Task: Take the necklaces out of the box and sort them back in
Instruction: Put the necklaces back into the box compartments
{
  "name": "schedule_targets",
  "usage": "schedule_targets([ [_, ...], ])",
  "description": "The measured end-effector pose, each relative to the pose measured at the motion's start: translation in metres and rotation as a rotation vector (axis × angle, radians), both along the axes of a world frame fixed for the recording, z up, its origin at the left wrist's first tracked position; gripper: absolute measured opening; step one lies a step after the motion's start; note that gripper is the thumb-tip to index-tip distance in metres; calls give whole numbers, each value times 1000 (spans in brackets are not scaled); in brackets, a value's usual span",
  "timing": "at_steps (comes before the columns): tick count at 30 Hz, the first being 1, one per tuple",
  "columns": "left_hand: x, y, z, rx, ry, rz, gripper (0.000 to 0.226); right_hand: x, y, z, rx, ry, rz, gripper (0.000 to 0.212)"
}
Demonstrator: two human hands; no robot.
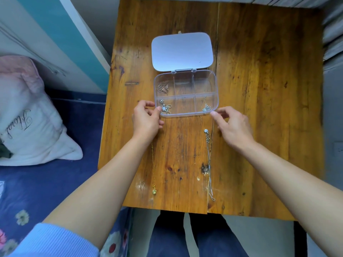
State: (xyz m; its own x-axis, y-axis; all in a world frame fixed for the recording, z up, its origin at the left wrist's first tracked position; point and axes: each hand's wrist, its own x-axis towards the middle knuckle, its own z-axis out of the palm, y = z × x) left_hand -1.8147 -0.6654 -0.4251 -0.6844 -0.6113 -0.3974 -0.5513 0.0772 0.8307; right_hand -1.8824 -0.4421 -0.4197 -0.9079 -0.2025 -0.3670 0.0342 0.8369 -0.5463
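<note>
A clear plastic box (185, 114) with several compartments stands open on the wooden table (259, 108), its lid (181, 51) lying flat behind it. A rose-gold necklace (163, 87) fills the far left compartment. A silver necklace with a round pendant (165, 108) lies in the near left one, and another silver necklace (206, 106) in the near right one. On the table lie a gold chain with a green pendant (153, 175) and a long silver chain (209, 164). My left hand (146, 119) pinches the box's near left corner. My right hand (233, 127) touches its near right corner.
A bed with a dark blue floral sheet (55, 182) and a white and pink pillow (27, 117) lies left of the table. The table's near edge is above my knees. A grey cloth (332, 34) lies at the right.
</note>
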Motion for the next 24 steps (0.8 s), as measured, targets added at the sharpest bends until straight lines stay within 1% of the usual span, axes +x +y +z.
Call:
schedule_targets([
  [1,0,1,-1,8,7,3,11,16,7,1,109,-15,40,38],
  [3,0,1,-3,16,9,-6,11,46,17,0,317,-90,129,34],
  [4,0,1,-4,16,6,-11,11,59,21,-2,371,-110,159,34],
  [8,1,0,-6,20,2,-14,11,90,21,-10,371,-40,134,21],
  [10,1,0,-5,19,2,-13,10,97,15,-13,376,-14,177,19],
  [12,2,2,-5,20,5,-9,10,99,8,-16,403,-31,245,19],
  [14,2,3,-4,24,6,-2,9,97,3,-15,393,-67,269,18],
  [15,3,3,-4,21,3,0,9,95,2,-12,348,-89,254,17],
  [17,2,2,-4,14,-5,-2,9,88,0,0,187,-113,194,16],
  [22,3,1,-5,11,1,-16,8,56,-8,55,-331,14,30,14],
  [24,4,1,-5,12,0,-20,8,40,-18,76,-514,0,-50,14],
])
